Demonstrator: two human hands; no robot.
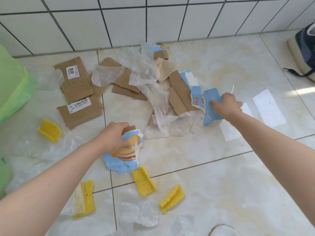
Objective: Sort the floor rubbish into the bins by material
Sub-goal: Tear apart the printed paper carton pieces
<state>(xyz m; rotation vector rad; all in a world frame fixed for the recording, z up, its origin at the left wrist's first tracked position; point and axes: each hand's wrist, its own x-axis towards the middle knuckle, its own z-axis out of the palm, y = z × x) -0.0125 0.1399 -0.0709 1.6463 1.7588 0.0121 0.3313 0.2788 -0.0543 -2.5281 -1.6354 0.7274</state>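
Rubbish lies scattered on the tiled floor. My left hand grips a torn blue biscuit-box piece printed with sandwich biscuits, near the middle. My right hand grips another torn blue box piece at the right of the pile. Brown cardboard pieces with white labels lie at the left. More brown cardboard is mixed with crumpled clear plastic film by the wall. Several yellow foam nets lie in the foreground.
A bin lined with a green bag stands at the left edge, and another green bag shows lower left. A dark shoe rests at the upper right. The white tiled wall bounds the far side. Thin plastic sheets cover the near floor.
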